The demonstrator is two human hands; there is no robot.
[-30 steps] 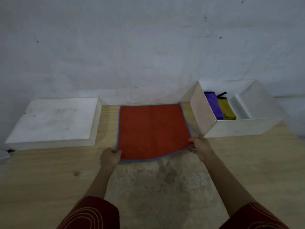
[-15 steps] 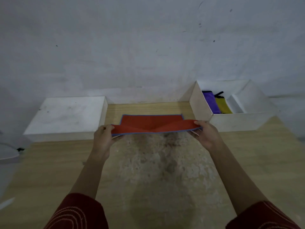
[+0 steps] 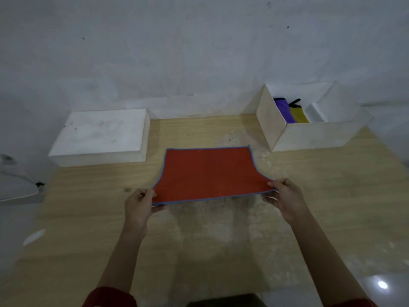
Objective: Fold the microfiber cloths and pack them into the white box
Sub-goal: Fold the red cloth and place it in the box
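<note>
An orange-red microfiber cloth point(image 3: 208, 173) with a blue hem is folded in half and lies on the wooden table point(image 3: 332, 196), its near edge lifted. My left hand point(image 3: 139, 207) pinches the near left corner. My right hand point(image 3: 285, 196) pinches the near right corner. The open white box point(image 3: 309, 136) stands at the back right. Inside it stand a folded purple cloth point(image 3: 284, 110) and a folded yellow cloth point(image 3: 298, 115), with something black behind them.
A closed white box or lid point(image 3: 99, 136) sits at the back left. A white wall point(image 3: 199, 52) runs right behind the table. A pale object with a black clip point(image 3: 20, 187) lies beyond the left table edge. Worn bare wood spreads in front of me.
The cloth lay flat and full-size a second ago. Both hands lifted its near edge, carried it over toward the far edge, and have drawn the halved cloth back toward me.
</note>
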